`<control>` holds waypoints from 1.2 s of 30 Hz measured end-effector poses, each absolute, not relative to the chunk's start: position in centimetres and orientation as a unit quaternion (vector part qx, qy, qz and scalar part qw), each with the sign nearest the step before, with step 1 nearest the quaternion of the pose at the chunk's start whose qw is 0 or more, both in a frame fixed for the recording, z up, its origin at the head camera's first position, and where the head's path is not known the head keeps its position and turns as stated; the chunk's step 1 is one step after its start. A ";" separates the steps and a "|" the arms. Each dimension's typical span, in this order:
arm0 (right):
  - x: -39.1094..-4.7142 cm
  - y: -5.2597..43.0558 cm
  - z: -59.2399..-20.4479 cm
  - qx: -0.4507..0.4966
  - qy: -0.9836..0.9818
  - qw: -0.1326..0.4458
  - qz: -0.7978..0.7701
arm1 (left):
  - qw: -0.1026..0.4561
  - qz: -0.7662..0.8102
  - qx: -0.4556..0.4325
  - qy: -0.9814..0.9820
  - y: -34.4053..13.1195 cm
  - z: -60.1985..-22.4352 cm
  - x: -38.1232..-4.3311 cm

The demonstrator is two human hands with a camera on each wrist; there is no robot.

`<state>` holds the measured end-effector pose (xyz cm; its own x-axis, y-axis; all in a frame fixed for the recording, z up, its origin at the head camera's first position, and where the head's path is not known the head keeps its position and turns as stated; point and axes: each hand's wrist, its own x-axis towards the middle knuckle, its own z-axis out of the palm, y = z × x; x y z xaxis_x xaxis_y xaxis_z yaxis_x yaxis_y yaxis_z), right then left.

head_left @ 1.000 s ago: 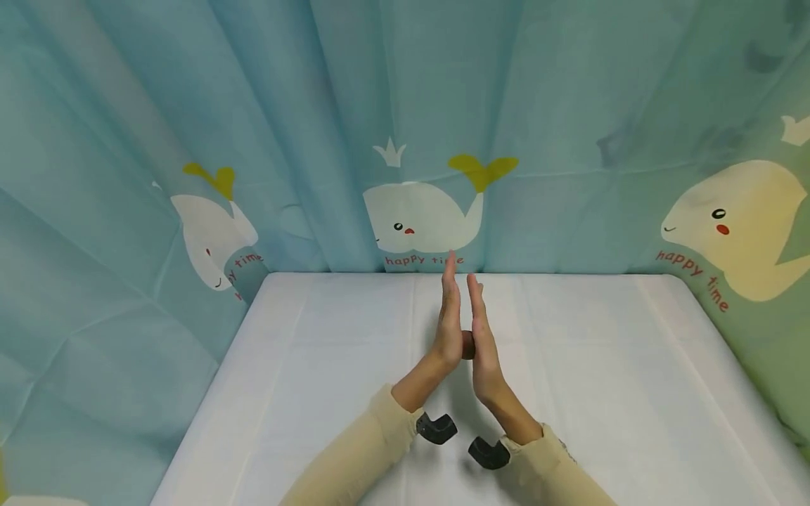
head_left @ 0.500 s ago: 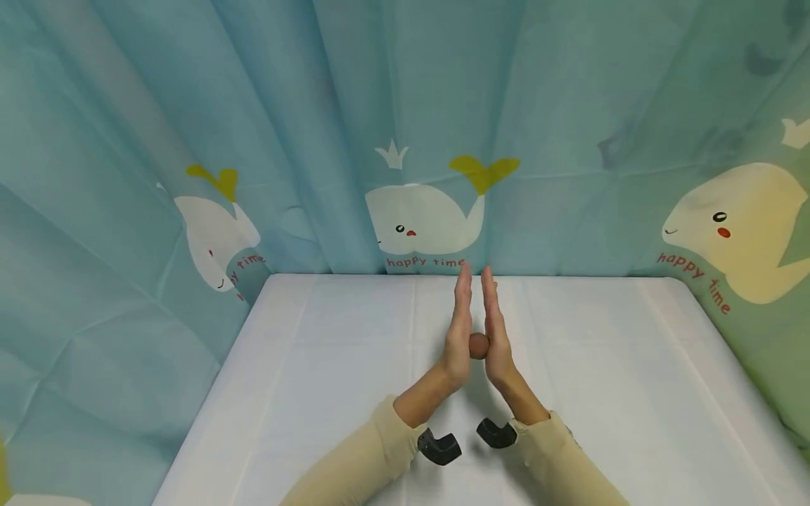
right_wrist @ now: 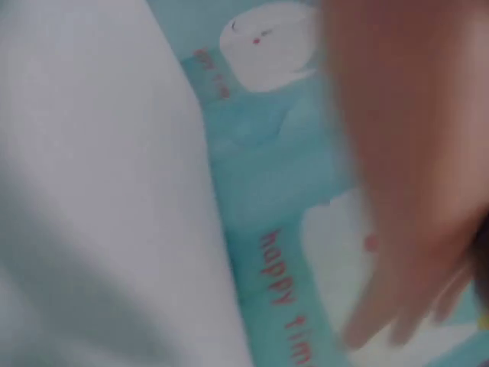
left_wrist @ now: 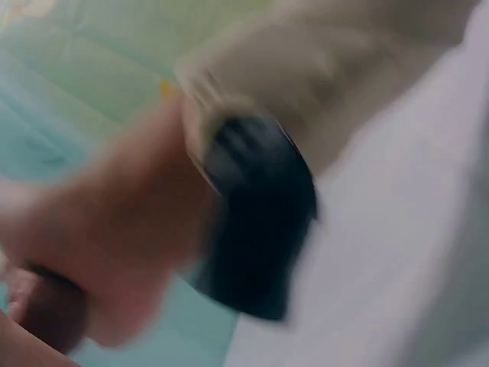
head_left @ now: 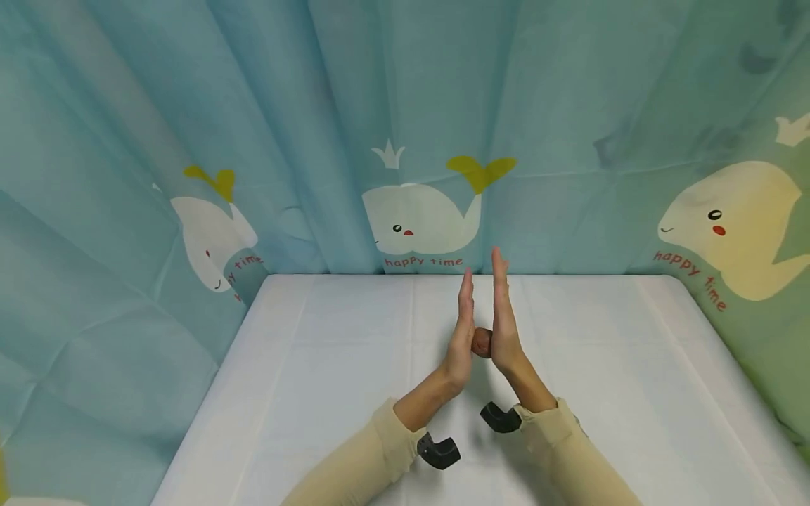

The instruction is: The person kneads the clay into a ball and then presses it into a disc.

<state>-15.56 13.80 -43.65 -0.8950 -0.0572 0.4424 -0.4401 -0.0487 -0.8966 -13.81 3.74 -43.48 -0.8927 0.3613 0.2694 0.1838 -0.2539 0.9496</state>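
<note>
Between the two flat palms sits a small brown ball (head_left: 481, 342), clay-like with faint creases. My left hand (head_left: 460, 344) presses it from the left, fingers straight and pointing away from me. On the other side my right hand (head_left: 505, 330) is just as straight, its fingertips reaching farther forward than the left's. Both hands are raised over the white table. In the left wrist view the brown ball (left_wrist: 55, 313) shows dark and blurred at the lower left, between skin surfaces. The right wrist view has a blurred hand with fingers spread slightly downward.
A white-covered table (head_left: 329, 393) lies under the arms. Behind and beside it hangs a blue-green curtain (head_left: 569, 84) printed with whales. Black curved mounts, one at the left wrist (head_left: 439, 452) and one at the right wrist (head_left: 501, 417), stick out inward over the table.
Right hand has slid forward while the left has drawn back, palms staying against the brown ball. Both hands and the ball have shifted slightly right, and the ball's visible face has turned.
</note>
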 end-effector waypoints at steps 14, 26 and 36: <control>-13.3 11.8 -43.5 0.232 -0.664 0.168 0.691 | 0.002 0.728 0.243 0.641 3.4 -44.0 -15.9; -14.6 12.5 -45.8 0.206 -0.626 0.152 0.736 | 0.015 0.734 0.292 0.613 3.3 -42.2 -14.9; -14.0 12.3 -42.9 0.230 -0.637 0.189 0.711 | 0.038 0.722 0.234 0.650 3.5 -45.3 -15.9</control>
<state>-14.01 12.26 -42.94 -0.8230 -0.0238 0.5675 -0.5616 -0.1157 -0.8193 -15.90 3.54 -45.30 -0.8874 0.3590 0.2892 0.2502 -0.1517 0.9562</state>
